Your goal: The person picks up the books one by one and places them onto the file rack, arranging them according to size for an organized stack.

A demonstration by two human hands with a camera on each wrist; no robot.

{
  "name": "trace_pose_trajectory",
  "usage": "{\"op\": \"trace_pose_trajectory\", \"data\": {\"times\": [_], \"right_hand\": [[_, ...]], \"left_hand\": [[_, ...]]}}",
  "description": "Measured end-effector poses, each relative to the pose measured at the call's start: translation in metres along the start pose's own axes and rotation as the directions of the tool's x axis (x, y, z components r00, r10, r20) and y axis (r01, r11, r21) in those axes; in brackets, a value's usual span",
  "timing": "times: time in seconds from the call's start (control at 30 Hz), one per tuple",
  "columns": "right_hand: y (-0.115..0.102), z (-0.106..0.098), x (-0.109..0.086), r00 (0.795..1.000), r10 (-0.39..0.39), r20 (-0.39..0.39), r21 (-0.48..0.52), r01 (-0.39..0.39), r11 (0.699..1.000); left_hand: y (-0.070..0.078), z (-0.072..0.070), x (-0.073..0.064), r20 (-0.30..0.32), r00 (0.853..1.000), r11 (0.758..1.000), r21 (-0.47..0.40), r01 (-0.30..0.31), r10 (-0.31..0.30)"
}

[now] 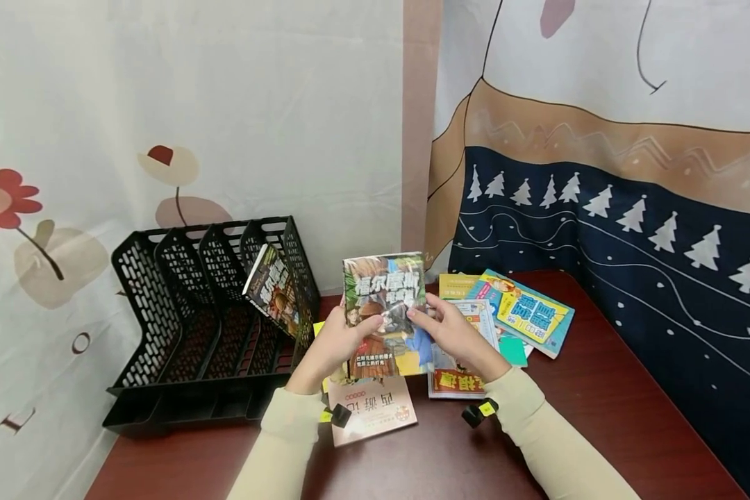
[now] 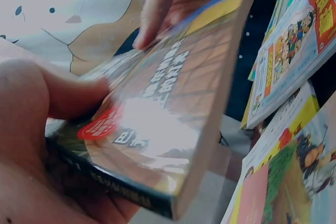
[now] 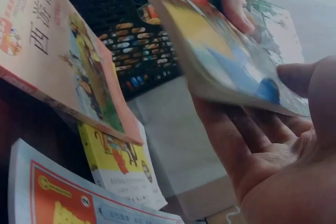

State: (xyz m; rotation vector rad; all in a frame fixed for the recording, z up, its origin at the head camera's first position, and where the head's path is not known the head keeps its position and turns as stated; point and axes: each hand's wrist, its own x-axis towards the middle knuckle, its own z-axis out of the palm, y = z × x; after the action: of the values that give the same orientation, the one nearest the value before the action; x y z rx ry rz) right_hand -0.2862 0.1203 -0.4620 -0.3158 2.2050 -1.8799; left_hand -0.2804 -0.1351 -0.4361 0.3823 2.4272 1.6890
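Both hands hold a glossy paperback book (image 1: 387, 351) with a colourful cover and large white lettering, raised above the table with its cover facing up. My left hand (image 1: 335, 345) grips its left edge, thumb on the cover and fingers underneath. On the opposite edge my right hand (image 1: 459, 337) does the same, its thumb (image 3: 296, 80) lying on the cover and its fingers (image 3: 226, 129) spread below. The left wrist view shows the book's dark spine (image 2: 121, 187) on the left hand's side. Under the held book, a pink book (image 1: 375, 413) lies on the table.
A black mesh file rack (image 1: 209, 378) with several slots stands at the left; a similar book (image 1: 278, 288) leans in its right slot. To the right lie a comic-style book (image 1: 456, 382) and a blue-and-yellow book (image 1: 556, 337) among others on the dark red table (image 1: 600, 417). Printed curtains hang behind.
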Motion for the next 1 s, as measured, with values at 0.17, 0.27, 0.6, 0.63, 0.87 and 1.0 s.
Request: {"op": "trace_pose_trajectory", "data": {"times": [0.17,0.27,0.6,0.63,0.87,1.0], "right_hand": [[0.0,-0.003,0.0,0.999,-0.013,-0.033,0.105,0.016,0.994],[-0.001,-0.003,0.0,0.998,-0.036,-0.054,0.142,0.043,0.989],[-0.012,-0.009,-0.011,0.98,-0.085,-0.18,-0.031,0.081,0.996],[-0.014,-0.008,-0.012,0.98,-0.103,-0.168,-0.045,0.096,0.994],[-0.021,0.008,-0.017,0.978,-0.183,-0.098,-0.094,0.174,0.98],[-0.024,0.014,-0.02,0.984,-0.163,-0.077,-0.105,0.155,0.982]], "left_hand": [[-0.004,0.005,-0.003,0.134,0.991,0.997,0.071,0.013,-0.023],[-0.004,0.007,-0.004,0.17,0.984,0.995,0.094,0.033,-0.049],[0.011,-0.002,-0.006,0.069,0.991,0.964,0.235,-0.124,0.11],[0.013,-0.005,-0.007,0.041,0.99,0.959,0.244,-0.142,0.136],[0.025,-0.023,-0.019,0.016,0.991,0.948,0.288,-0.135,0.136],[0.033,-0.027,-0.025,0.045,0.987,0.943,0.291,-0.162,0.156]]}}
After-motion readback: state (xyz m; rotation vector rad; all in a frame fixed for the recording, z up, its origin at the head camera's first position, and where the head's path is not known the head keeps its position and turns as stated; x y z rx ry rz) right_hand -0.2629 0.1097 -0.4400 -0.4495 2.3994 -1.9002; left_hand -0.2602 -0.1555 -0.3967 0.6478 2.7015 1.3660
